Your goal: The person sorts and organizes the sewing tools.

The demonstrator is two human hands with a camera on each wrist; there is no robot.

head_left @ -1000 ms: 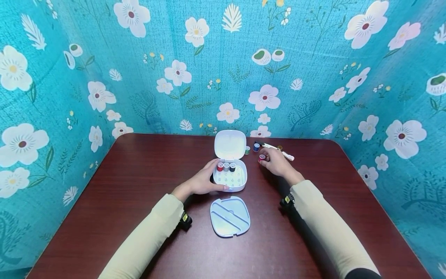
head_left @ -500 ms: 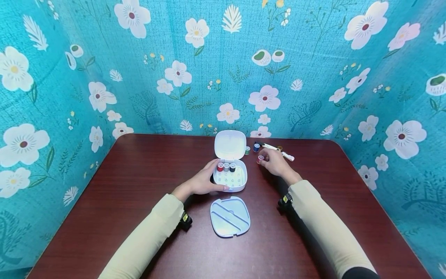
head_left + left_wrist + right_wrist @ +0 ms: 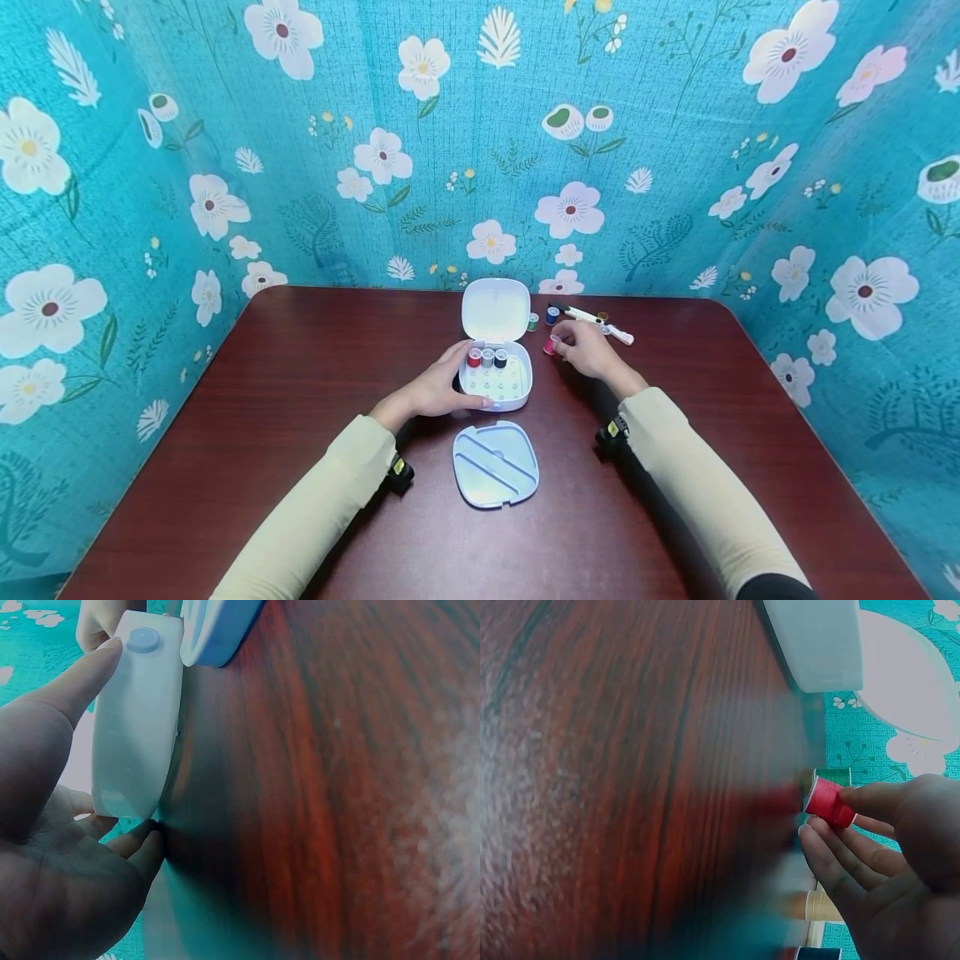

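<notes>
A white sewing box [image 3: 517, 404] stands with its lid [image 3: 495, 310] raised. Three thread spools, a red one [image 3: 475, 358], a grey one [image 3: 487, 358] and a black one [image 3: 501, 359], line its back row; bare pegs fill the rest. My left hand [image 3: 435, 393] grips the box, thumb on the front beside the round catch [image 3: 144, 640] and fingers at the left side. To the right of the box, my right hand [image 3: 591, 350] pinches a pinkish-red thread spool [image 3: 831, 802], tilted, between thumb and fingertips.
Behind the right hand lie a green spool [image 3: 532, 322], a blue spool [image 3: 552, 317] and slim white tools [image 3: 583, 315]. In the right wrist view a tan spool [image 3: 823, 906] shows below the hand. A pale-blue divided tray [image 3: 495, 467] lies in front of the box.
My right hand has drawn the pinkish-red spool a little left toward the box, and the spool has tilted. The left hand and the box have stayed put.
</notes>
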